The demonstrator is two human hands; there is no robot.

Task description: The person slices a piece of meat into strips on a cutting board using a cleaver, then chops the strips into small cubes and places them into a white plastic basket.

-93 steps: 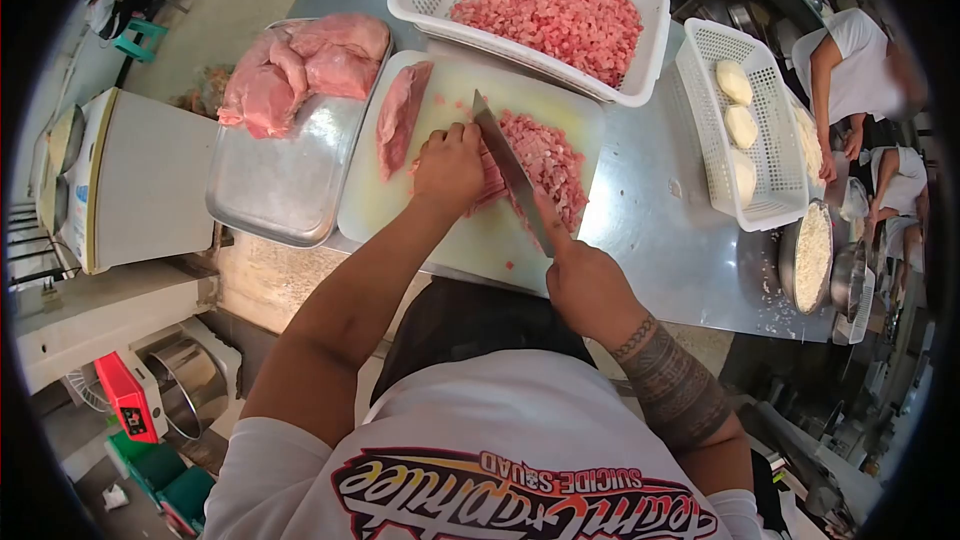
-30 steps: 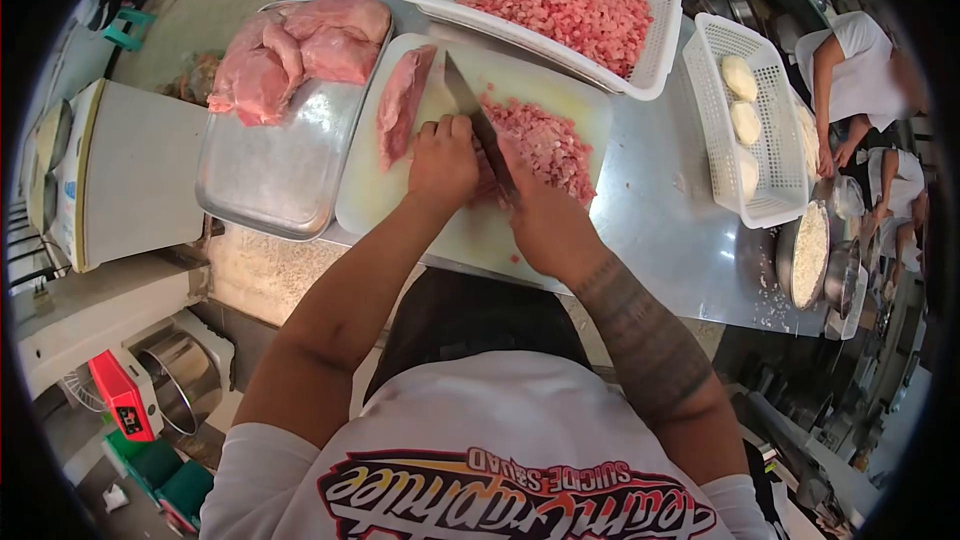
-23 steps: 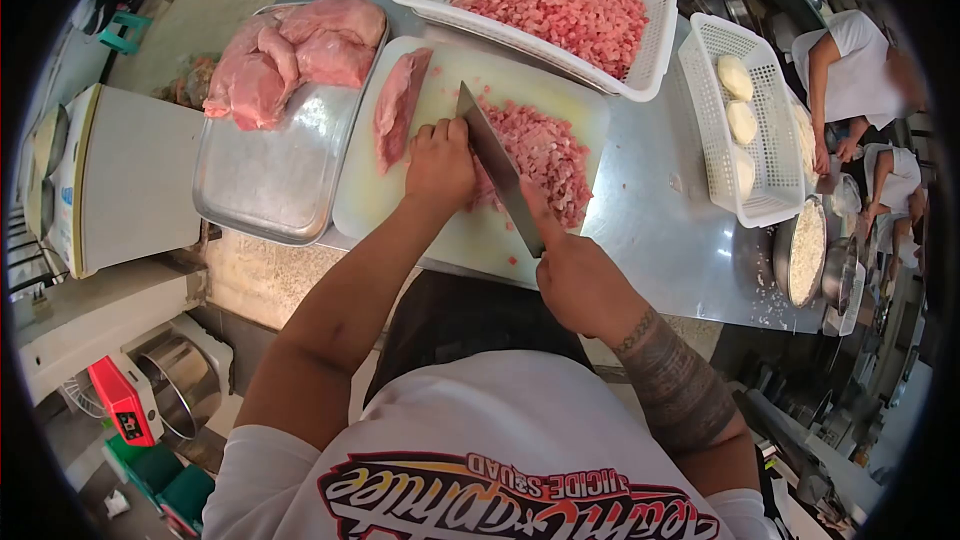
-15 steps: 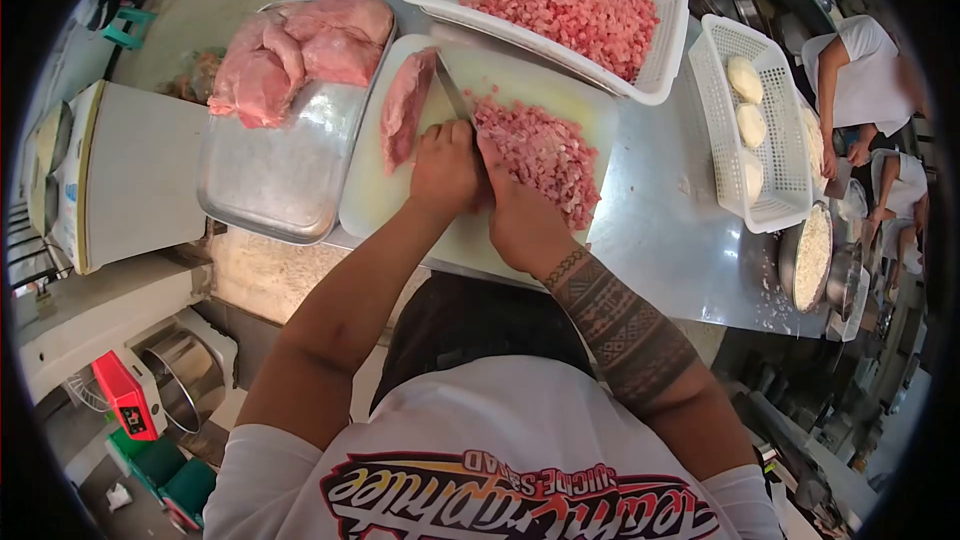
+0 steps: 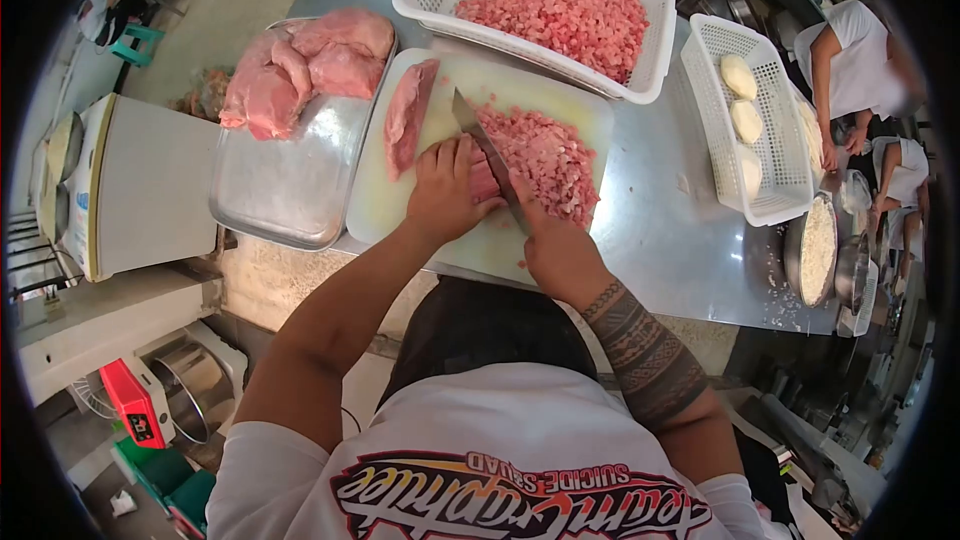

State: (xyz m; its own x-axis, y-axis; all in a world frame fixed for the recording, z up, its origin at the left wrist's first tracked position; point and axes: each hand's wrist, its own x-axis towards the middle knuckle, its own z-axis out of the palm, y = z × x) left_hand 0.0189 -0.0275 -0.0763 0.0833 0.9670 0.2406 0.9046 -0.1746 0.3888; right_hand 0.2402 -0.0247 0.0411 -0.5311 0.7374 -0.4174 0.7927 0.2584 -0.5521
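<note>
On the white cutting board (image 5: 390,210), my left hand (image 5: 445,190) presses strips of raw meat (image 5: 483,178) with curled fingers. My right hand (image 5: 562,252) is closed round the handle of a kitchen knife (image 5: 492,152). The blade stands against the right side of the strips, its tip pointing away from me. Right of the blade lies a pile of diced meat (image 5: 545,160). A long uncut piece of meat (image 5: 408,120) rests on the board's left part, apart from my left hand.
A metal tray (image 5: 285,185) with large meat pieces (image 5: 310,65) stands left. Behind the board is a white basket (image 5: 425,2) of diced meat. A second basket (image 5: 735,165) with pale rounded pieces and a bowl (image 5: 818,250) stand right. Two people work at the far right.
My right hand has drawn back toward me and right with the knife. My left hand has shifted slightly, and the meat strips under it now show.
</note>
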